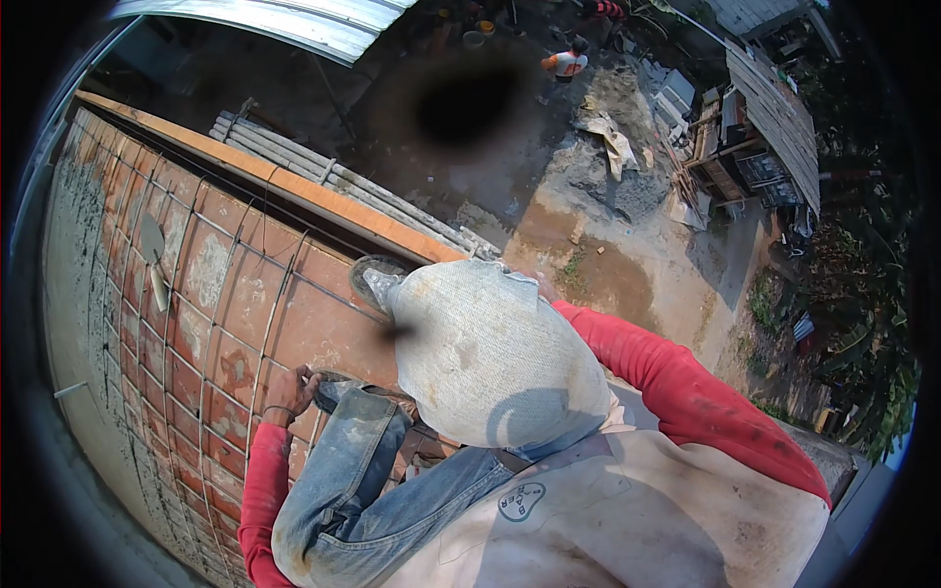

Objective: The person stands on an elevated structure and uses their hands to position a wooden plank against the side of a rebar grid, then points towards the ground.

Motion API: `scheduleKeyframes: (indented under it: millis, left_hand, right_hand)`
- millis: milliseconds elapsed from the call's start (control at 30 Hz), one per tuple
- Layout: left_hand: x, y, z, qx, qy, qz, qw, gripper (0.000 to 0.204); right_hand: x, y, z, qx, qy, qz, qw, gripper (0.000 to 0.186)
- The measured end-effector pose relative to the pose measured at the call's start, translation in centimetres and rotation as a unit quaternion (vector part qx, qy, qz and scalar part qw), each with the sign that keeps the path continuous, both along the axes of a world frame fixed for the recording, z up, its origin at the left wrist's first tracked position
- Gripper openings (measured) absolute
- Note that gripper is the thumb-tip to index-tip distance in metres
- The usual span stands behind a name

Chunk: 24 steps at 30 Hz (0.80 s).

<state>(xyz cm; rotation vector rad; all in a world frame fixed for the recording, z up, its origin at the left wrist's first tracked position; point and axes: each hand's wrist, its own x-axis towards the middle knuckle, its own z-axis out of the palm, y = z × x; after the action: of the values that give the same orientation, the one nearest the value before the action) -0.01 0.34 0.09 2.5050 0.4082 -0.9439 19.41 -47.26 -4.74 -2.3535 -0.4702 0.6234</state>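
My left hand [287,393], with a dark band at the wrist, is low at a steel rebar grid [235,235], beside my left shoe [335,386]. Its fingers are curled together, and what they hold, if anything, I cannot make out. Most of my right hand [545,285] is hidden behind a rounded off-white cloth [495,353] over my lap; its fingers do not show. My other foot [377,281] rests near the orange-brown board. A trowel [152,240] with a pale handle lies on the grid, away from both hands.
An orange-brown edge board [284,186] borders the reddish deck, with several bundled poles [314,167] beyond it. Grey plaster or concrete [74,294] runs along the left. Below, a person [566,64] stands near a sand heap [613,176] and a shed [750,147]. Dark smudges block parts of the view.
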Motion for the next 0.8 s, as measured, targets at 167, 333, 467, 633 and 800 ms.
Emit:
scheduleKeyframes:
  millis: [167, 333, 467, 633, 800]
  left_hand:
    - [-0.1, 0.0, -0.2, 0.002, -0.008, 0.000, 1.000, 0.035]
    - [0.0, 0.0, -0.2, 0.002, -0.007, 0.000, 1.000, 0.034]
    - [-0.4, 0.2, -0.5, 0.002, -0.017, -0.002, 1.000, 0.034]
    - [-0.1, 0.0, -0.3, -0.001, -0.015, 0.000, 1.000, 0.035]
    - [-0.2, 0.0, -0.2, 0.001, -0.010, -0.001, 1.000, 0.035]
  right_hand:
    - [0.3, 0.4, 1.8, -0.024, 0.060, -0.008, 0.998, 0.054]
    - [0.1, 0.0, 0.2, -0.010, 0.054, -0.015, 0.998, 0.055]
    - [0.3, 0.4, 1.4, -0.019, 0.063, -0.008, 0.998, 0.056]
    - [0.0, -0.3, -0.9, 0.010, 0.035, -0.001, 0.999, 0.055]
    - [-0.1, -0.4, -1.2, 0.006, 0.030, -0.006, 1.000, 0.055]
